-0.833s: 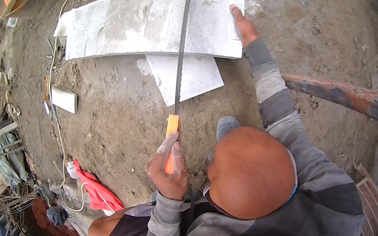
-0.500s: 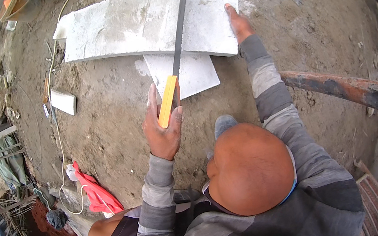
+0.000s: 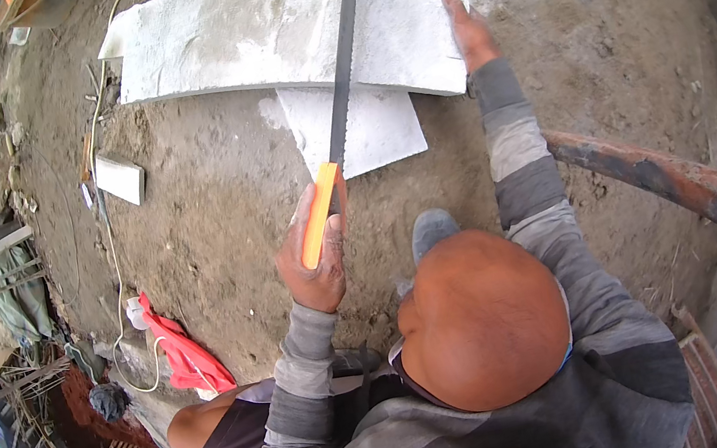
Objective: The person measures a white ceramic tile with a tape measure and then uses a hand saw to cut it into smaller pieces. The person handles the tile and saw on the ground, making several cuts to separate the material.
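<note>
My left hand (image 3: 312, 266) is closed round the yellow-orange handle of a handsaw (image 3: 342, 83). Its long dark toothed blade lies across a long white block (image 3: 234, 35), which looks like lightweight concrete, right of the block's middle. At the block's right end my right hand (image 3: 473, 36) grips the edge, one digit along the end face and the other fingers mostly hidden. Another white block (image 3: 362, 132) lies crosswise beneath, its near end sticking out toward me. Whether the blade has cut into the upper block I cannot tell.
A small white offcut (image 3: 121, 180) lies on the dirt at left, beside a pale cable (image 3: 112, 258). Nearer is a red cloth (image 3: 191, 359). A rusty, dark-stained pole (image 3: 657, 176) slants in from the right. My bent knee (image 3: 486, 321) rises between my arms.
My left hand has drawn the saw toward me, so its handle is farther from the block's near edge. My right hand keeps its hold on the end. The whole view has shifted slightly.
</note>
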Demonstrator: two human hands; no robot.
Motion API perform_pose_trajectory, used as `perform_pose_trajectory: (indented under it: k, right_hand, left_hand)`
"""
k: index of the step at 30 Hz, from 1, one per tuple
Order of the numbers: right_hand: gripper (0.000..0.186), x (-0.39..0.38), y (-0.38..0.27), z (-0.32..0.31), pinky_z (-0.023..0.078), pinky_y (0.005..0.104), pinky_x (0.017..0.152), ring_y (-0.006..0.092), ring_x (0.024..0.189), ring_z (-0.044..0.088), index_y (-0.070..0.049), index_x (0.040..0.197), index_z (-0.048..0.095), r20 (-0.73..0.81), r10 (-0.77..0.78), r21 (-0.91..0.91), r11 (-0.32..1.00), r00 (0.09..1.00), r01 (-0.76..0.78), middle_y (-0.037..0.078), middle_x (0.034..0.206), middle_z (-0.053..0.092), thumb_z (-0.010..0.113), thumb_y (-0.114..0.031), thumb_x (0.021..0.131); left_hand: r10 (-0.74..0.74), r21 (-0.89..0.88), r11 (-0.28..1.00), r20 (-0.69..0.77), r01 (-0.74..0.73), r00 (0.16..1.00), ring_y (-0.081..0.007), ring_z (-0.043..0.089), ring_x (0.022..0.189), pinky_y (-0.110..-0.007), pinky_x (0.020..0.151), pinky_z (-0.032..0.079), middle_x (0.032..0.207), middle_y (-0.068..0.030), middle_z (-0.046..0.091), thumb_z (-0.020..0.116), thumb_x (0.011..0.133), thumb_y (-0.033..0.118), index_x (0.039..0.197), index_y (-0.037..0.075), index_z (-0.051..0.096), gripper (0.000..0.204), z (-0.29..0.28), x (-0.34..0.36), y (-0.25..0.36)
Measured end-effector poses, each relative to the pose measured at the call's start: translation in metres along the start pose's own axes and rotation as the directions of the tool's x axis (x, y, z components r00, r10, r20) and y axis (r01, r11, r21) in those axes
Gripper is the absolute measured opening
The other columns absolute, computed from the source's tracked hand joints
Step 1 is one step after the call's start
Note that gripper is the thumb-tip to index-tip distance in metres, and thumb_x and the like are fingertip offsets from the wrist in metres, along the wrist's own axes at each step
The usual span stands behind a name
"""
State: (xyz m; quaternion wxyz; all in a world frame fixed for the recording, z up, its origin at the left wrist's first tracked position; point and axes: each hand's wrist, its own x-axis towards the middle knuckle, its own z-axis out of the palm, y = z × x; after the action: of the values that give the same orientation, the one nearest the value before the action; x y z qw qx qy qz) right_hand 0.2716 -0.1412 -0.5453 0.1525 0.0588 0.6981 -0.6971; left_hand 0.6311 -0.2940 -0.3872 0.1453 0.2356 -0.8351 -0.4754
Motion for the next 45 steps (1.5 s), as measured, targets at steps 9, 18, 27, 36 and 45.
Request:
perform_pose_trajectory:
  k: [9,18,27,36,45]
  right_hand:
    - [0.075,-0.005,-0.003,0.006,0.044,0.0325,0.099,0.0243,0.114,0.058,0.009,0.135,0.048,-0.007,0.069,-0.061,0.996,0.998,-0.07,0.017,0.129,0.059,0.062,-0.049,0.091]
    - [0.083,-0.008,-0.01,0.004,0.043,0.0335,0.101,0.0277,0.119,0.056,0.015,0.137,0.04,0.02,0.105,0.022,0.994,0.994,-0.105,0.023,0.131,0.056,0.066,-0.047,0.089]
    - [0.08,-0.004,-0.008,-0.001,0.045,0.034,0.098,0.0266,0.114,0.058,0.013,0.137,0.042,-0.025,0.082,-0.013,0.997,0.996,-0.082,0.021,0.128,0.059,0.066,-0.047,0.089]
    - [0.078,-0.015,-0.016,0.004,0.046,0.0342,0.097,0.0291,0.113,0.058,0.013,0.136,0.043,0.006,0.109,-0.012,0.994,0.994,-0.109,0.023,0.128,0.058,0.064,-0.047,0.09]
    - [0.078,-0.008,-0.01,0.001,0.045,0.0334,0.098,0.0273,0.115,0.057,0.012,0.135,0.045,0.042,0.093,0.003,0.996,0.995,-0.093,0.022,0.129,0.057,0.065,-0.048,0.09]
  left_hand:
    - [-0.05,-0.006,0.999,-0.074,0.05,0.996,-0.0285,0.067,0.104,-0.035,0.087,0.051,0.117,-0.0231,0.067,0.063,0.095,0.03,0.128,-0.005,0.059,0.048,-0.002,-0.026,-0.008]
    - [-0.08,-0.159,0.985,-0.103,0.063,0.992,-0.0034,0.039,0.049,-0.023,0.046,0.03,0.057,0.0046,0.046,0.053,0.1,0.025,0.13,-0.005,0.057,0.042,0.005,-0.025,-0.033]
    - [-0.047,-0.106,0.994,-0.106,0.036,0.993,-0.0036,0.04,0.048,-0.022,0.046,0.03,0.056,0.0041,0.046,0.051,0.1,0.02,0.131,-0.005,0.056,0.04,0.013,-0.015,-0.03]
    - [-0.05,-0.075,0.996,-0.097,0.043,0.994,-0.0039,0.04,0.046,-0.023,0.044,0.031,0.055,0.0037,0.046,0.05,0.1,0.021,0.13,-0.006,0.057,0.041,0.012,-0.025,-0.033]
    - [-0.003,-0.013,1.0,-0.132,0.001,0.991,-0.0033,0.041,0.048,-0.022,0.045,0.03,0.056,0.0036,0.047,0.051,0.1,0.023,0.132,-0.007,0.053,0.044,0.009,-0.055,-0.041]
